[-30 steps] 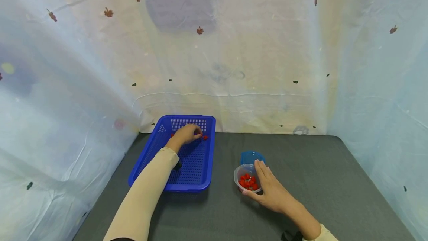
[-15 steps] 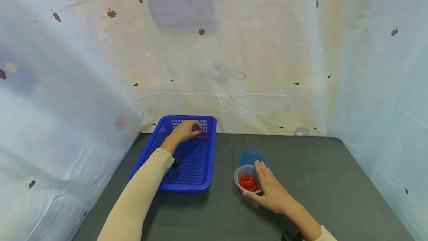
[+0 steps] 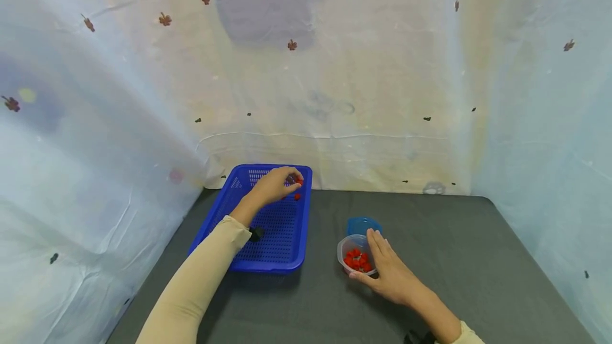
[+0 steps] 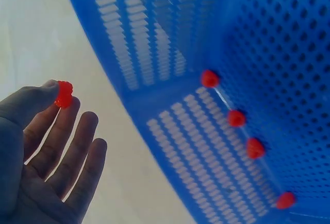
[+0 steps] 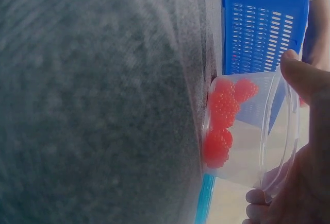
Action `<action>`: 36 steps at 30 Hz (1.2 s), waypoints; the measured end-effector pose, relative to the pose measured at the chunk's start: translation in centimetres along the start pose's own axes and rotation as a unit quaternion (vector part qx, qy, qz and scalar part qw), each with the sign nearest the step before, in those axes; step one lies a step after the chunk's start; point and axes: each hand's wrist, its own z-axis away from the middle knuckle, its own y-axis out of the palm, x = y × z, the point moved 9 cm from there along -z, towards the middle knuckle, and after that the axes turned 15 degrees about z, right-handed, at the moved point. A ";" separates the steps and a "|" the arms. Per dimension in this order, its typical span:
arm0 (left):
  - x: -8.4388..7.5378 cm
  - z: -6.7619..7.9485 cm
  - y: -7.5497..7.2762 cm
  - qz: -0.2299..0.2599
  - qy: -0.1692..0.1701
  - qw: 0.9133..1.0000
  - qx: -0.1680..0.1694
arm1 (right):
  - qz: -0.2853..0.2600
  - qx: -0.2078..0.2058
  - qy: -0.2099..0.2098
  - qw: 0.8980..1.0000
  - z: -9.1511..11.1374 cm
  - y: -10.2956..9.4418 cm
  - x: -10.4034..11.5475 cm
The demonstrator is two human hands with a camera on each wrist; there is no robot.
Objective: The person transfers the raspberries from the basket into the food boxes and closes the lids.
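My left hand (image 3: 272,187) is above the far end of a blue plastic basket (image 3: 301,238). Between thumb and fingertips it pinches a red raspberry (image 4: 64,94), while the other fingers stay loosely bent. Several more raspberries (image 4: 236,118) lie in a row along the basket's inner edge in the left wrist view. My right hand (image 3: 394,277) holds a clear plastic container (image 5: 247,147) from the side, thumb on one side of its rim and fingers on the other. Inside it, red raspberries (image 5: 224,109) cover part of the bottom.
A blue lid (image 3: 362,224) lies just behind the container. Basket, container and lid rest on a dark grey table (image 3: 430,238). A pale patterned curtain (image 3: 334,94) hangs behind the table and along both sides.
My left hand has lifted a raspberry from the basket's floor and moved up and to the right with it. The right hand has stayed at the container.
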 end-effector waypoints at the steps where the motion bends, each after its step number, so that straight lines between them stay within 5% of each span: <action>1: -0.5 0.1 0.2 -0.004 0.008 1.000 0.001 | 0.001 0.000 0.002 1.000 0.0 0.1 0.0; 10: -4.6 0.9 1.6 -0.025 0.063 0.998 0.013 | 0.006 0.007 0.009 1.000 -0.2 0.5 -0.2; 23: -9.7 2.1 5.2 -0.049 0.093 0.992 0.075 | 0.004 0.008 0.009 1.000 -0.3 0.2 -0.1; 36: -12.5 2.4 8.5 -0.080 0.132 0.980 0.121 | 0.000 0.014 0.010 1.000 -0.3 0.4 -0.2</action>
